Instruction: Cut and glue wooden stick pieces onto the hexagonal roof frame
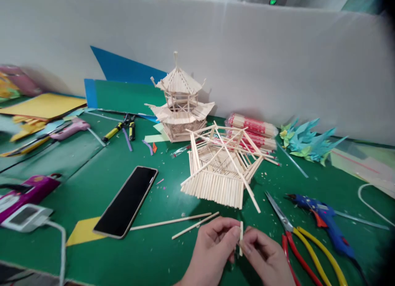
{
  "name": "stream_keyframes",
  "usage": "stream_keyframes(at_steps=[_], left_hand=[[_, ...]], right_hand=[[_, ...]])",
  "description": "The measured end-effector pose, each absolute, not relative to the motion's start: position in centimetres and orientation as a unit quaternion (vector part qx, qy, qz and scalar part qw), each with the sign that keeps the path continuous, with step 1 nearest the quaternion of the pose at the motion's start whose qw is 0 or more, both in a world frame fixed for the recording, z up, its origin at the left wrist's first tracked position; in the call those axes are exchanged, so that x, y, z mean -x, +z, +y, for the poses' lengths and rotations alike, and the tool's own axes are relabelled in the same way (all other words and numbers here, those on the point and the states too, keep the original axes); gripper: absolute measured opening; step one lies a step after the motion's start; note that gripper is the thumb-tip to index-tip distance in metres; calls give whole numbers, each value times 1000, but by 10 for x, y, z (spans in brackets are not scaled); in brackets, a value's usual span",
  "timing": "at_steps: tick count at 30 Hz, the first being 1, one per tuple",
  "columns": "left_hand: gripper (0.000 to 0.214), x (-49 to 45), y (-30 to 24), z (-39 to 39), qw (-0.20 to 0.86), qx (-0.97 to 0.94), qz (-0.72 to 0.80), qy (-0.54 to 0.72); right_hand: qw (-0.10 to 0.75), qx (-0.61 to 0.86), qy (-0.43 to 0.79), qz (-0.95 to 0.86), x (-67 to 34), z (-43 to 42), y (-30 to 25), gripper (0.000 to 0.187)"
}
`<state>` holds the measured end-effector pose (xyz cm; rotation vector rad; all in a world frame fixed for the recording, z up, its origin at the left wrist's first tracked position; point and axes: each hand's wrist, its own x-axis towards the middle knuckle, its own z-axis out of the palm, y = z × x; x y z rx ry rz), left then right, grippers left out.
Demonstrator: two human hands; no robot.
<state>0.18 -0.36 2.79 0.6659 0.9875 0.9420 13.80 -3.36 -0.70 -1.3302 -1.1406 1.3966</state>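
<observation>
Between the fingertips of my left hand (217, 245) and my right hand (265, 253) is a short wooden stick (241, 232), held upright over the green table. Both hands are closed in a pinch on it. Just beyond them stands a partly built roof frame (212, 183) of wooden sticks, with a slatted skirt and long sticks crossing over its top. Two loose wooden sticks (173, 222) lie on the table left of my left hand. Behind the frame rises a small stick pagoda (182, 109) with two roofs.
Long-nosed pliers (288, 226) with red and yellow handles and a blue glue gun (327, 220) lie at right. Packs of sticks (253, 127) and teal paper leaves (311, 140) sit behind. A phone (126, 201), pink glue gun (72, 129) and white cable (63, 236) are at left.
</observation>
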Motion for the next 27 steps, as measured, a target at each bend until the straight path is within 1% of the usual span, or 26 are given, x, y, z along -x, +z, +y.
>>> stream_keyframes(at_steps=[2,6,10,13,15,17,18,19,20,23,27], left_hand=[[32,1,25,-8,734,-310,447,407],[27,4,15,-16,752,-296,455,374],[23,9,11,-17,753,-299,454,371],[20,15,17,-16,717,-328,473,394],[22,20,22,-15,706,-325,487,399],[20,23,26,-14,720,-300,482,399],[20,24,27,-14,730,-285,477,399],[21,25,28,-14,739,-273,470,398],[21,25,28,-14,745,-264,466,398],[25,25,25,-12,752,-251,458,402],[32,23,21,-9,767,-205,441,419]], right_hand=[[417,531,547,-494,-135,-44,-13,21],[450,550,489,-506,-122,-55,-24,23],[397,555,424,-595,-119,-55,-22,24],[377,614,362,-592,-137,-54,-14,23],[370,685,293,-555,-164,-52,-9,19],[366,750,219,-505,-202,-49,-5,21],[350,783,175,-484,-223,-48,-4,26],[308,829,67,-463,-244,-46,-4,32],[290,845,28,-449,-264,-45,-5,38],[234,868,18,-438,-308,-40,-14,46],[204,875,78,-433,-329,-30,-23,47]])
